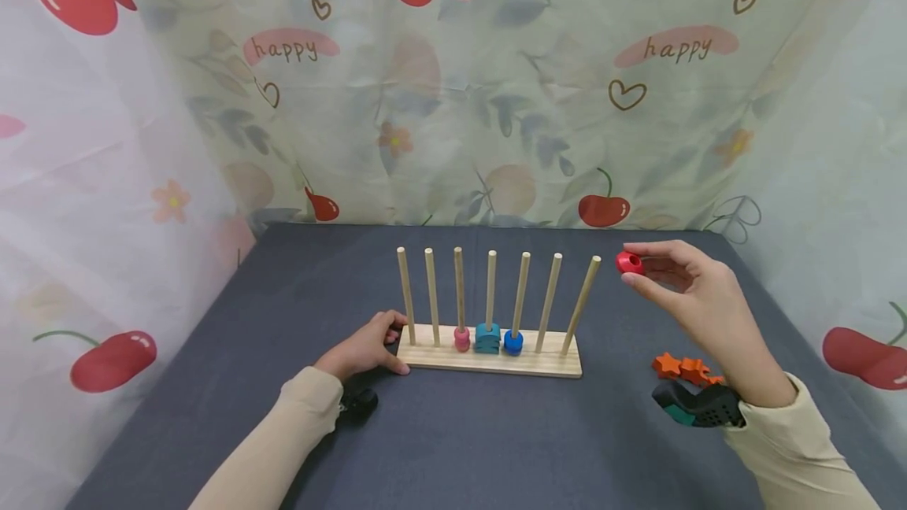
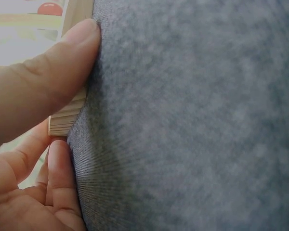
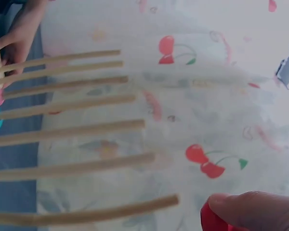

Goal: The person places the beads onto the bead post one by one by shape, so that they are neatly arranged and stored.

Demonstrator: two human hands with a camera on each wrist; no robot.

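Note:
A wooden board [image 1: 489,362] with several upright pegs stands on the dark table. Pink beads [image 1: 462,339], teal beads [image 1: 487,338] and blue beads [image 1: 513,343] sit low on three neighbouring pegs around the middle. My left hand [image 1: 366,345] grips the board's left end, thumb along the front edge and fingers behind, as the left wrist view shows at the board's wooden corner [image 2: 65,120]. Raised right of the rightmost peg [image 1: 583,301], my right hand [image 1: 697,290] pinches a red bead [image 1: 629,262] between thumb and fingers, its hole showing.
Several orange star-shaped beads [image 1: 683,369] lie on the table [image 1: 453,439] at the right, beyond the black device [image 1: 697,405] on my right wrist. Another black device [image 1: 357,406] is at my left wrist. A cherry-printed cloth [image 1: 460,116] hangs behind and along both sides.

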